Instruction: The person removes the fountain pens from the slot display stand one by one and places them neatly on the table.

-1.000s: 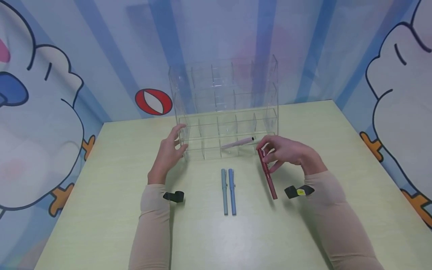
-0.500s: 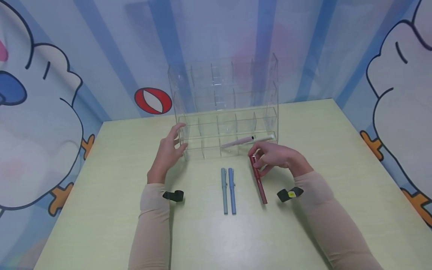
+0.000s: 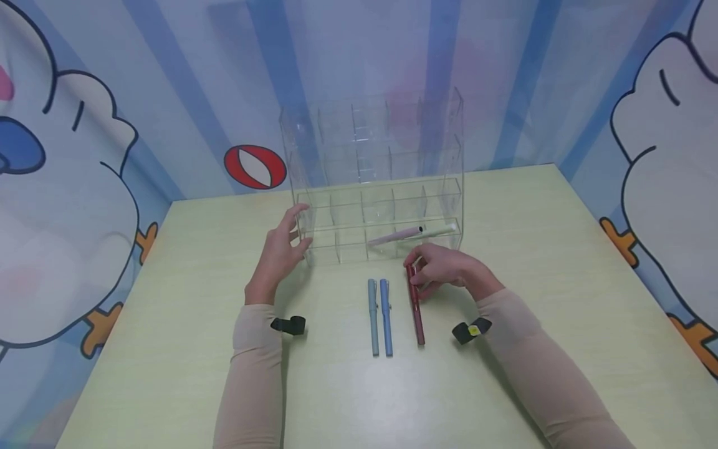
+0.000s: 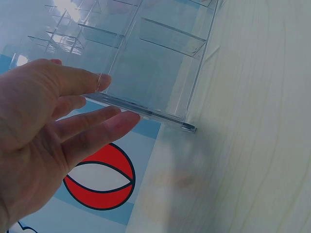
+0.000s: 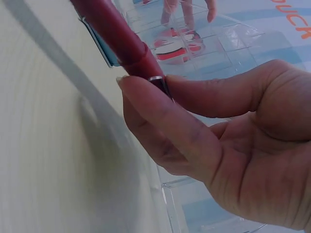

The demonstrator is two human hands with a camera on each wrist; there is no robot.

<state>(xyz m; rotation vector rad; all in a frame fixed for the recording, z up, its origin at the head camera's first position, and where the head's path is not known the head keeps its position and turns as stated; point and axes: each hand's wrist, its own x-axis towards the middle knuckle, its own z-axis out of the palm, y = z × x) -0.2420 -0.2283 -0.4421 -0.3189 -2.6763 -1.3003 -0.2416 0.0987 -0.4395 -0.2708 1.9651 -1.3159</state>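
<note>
Red pen shifted; right hand pinching; left hand touching rack.

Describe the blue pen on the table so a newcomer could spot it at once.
Find the clear rack at the back of the table. In front of it, two pens lie side by side, left of the red pen held in the right hand. The blue pen is the pair's right-hand one, brighter than the grey-green pen beside it.

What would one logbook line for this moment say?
left hand: holds side of clear rack | right hand: pinches red pen | on table: teal pen, blue pen | rack's front row: lilac pen, pale green pen
</note>
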